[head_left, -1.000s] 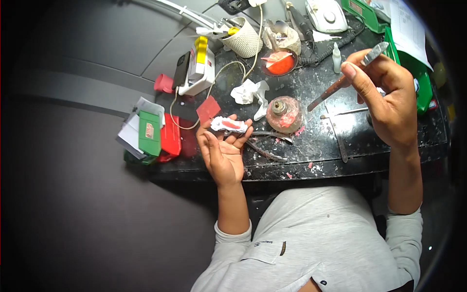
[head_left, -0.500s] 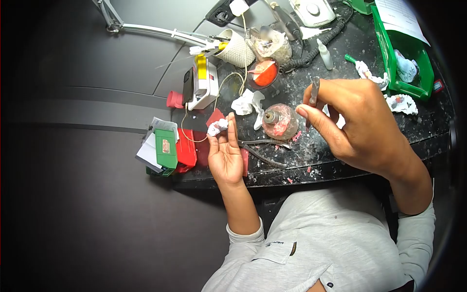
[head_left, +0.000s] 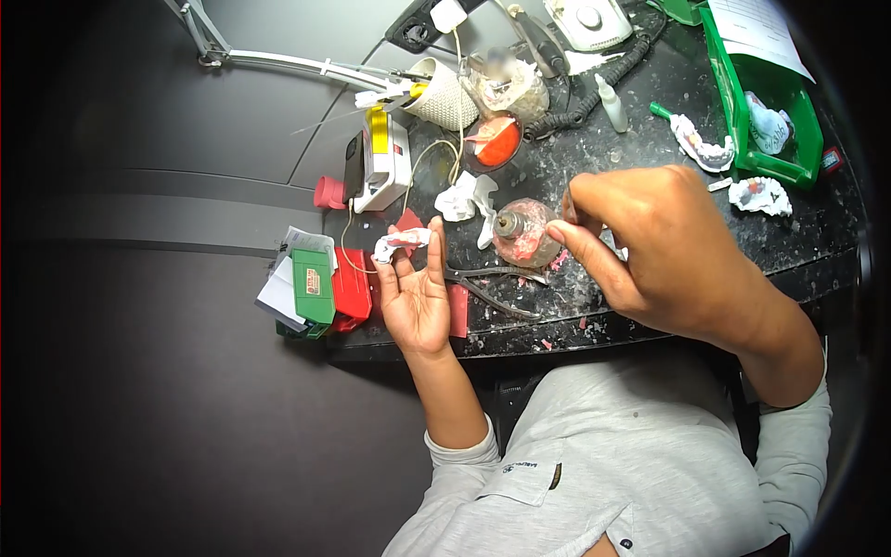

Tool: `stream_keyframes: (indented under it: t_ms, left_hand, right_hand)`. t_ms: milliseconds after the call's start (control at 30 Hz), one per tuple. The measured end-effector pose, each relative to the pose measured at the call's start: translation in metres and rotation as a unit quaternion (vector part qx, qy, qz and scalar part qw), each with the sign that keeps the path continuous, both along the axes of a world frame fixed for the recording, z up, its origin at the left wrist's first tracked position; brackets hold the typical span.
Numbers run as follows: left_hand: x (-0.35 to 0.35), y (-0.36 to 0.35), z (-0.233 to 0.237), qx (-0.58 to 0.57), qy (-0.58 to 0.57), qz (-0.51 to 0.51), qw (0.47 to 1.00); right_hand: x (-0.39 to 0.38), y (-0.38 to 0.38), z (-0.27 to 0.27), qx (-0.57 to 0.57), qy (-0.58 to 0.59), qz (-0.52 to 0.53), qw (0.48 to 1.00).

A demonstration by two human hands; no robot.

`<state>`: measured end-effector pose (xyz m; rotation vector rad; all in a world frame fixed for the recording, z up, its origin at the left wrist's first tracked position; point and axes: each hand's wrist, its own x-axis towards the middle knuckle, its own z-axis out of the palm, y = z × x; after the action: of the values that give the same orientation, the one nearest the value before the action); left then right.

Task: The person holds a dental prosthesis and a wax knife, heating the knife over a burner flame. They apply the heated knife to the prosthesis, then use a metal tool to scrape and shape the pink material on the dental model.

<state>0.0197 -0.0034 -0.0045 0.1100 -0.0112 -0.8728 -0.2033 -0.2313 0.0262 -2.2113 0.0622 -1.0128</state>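
My left hand is palm up, its fingertips holding a white dental model with pink material on it. My right hand is closed in a pinch around a thin metal tool, mostly hidden by the fingers. Beside the right fingertips stands a round glass burner with a metal top and pink residue. Crumpled white tissue lies between the model and the burner. Long metal pliers or tongs rest on the bench, near a pink wax sheet.
On the black bench are a red wax dish, a small bottle, more dental models and a green tray. Green and red boxes sit left. A lamp arm crosses the upper left.
The model in my left hand has turned, showing more of its pink part, and moved slightly left. My right hand has shifted a little left and down, closer to the burner.
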Motion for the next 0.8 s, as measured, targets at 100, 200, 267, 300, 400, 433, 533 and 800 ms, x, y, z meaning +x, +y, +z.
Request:
stream_keyframes:
  t_ms: [100,200,267,300,400,433,533,800]
  left_hand:
    - [-0.001,-0.004,-0.003,0.023,-0.013,0.01,1.0]
    - [0.002,-0.006,-0.009,0.027,-0.036,0.009,0.999]
    - [0.008,-0.004,-0.014,0.035,-0.056,-0.017,0.998]
    - [0.011,-0.002,-0.018,0.036,-0.057,-0.018,0.998]
    - [0.013,-0.001,-0.02,0.012,-0.084,-0.06,0.995]
    - [0.01,-0.003,-0.016,0.027,-0.074,-0.044,0.996]
    - [0.001,-0.011,-0.005,0.058,-0.088,-0.013,0.994]
    - [-0.009,-0.028,-0.005,0.206,-0.333,0.047,0.919]
  right_hand:
    - [-0.001,0.0,0.002,0.002,0.016,-0.001,1.0]
    - [-0.002,-0.001,0.003,-0.001,0.012,-0.002,1.0]
    - [-0.002,-0.001,0.002,0.002,0.012,-0.003,1.0]
    - [-0.002,-0.001,0.002,0.005,0.012,-0.004,1.0]
    - [-0.002,-0.001,0.002,0.003,0.011,-0.008,1.0]
    - [-0.003,-0.002,0.002,0.003,0.011,-0.008,1.0]
    - [-0.004,-0.002,0.003,0.005,0.007,-0.009,1.0]
    - [-0.006,-0.003,0.003,0.001,0.015,-0.005,1.0]
